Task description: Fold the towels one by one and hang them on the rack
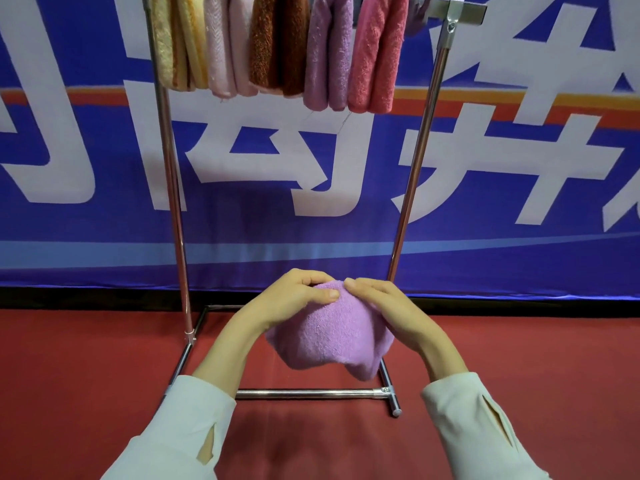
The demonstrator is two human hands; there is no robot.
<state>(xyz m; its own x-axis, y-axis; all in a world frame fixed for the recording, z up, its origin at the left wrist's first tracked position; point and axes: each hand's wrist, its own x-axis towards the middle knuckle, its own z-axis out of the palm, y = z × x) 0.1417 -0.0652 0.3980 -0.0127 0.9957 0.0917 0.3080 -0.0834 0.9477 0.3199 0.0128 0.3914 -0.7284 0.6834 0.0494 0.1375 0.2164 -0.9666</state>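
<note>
The only writing was on the blue banner (pixel 485 216) behind the rack (pixel 172 174): huge white Chinese characters, cropped by the picture's edges and crossed by the rack's posts. The middle one (pixel 263 173) looked like 内. Those to its left and right were cut off and could not be read.

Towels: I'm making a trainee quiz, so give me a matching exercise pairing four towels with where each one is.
1 yellow towel
2 brown towel
3 coral towel
4 bunched lilac towel

A gripped by left hand and right hand
B hung toward right post
C hung nearest left post
D hung midway between posts

Pairs: 1-C, 2-D, 3-B, 4-A.
</note>
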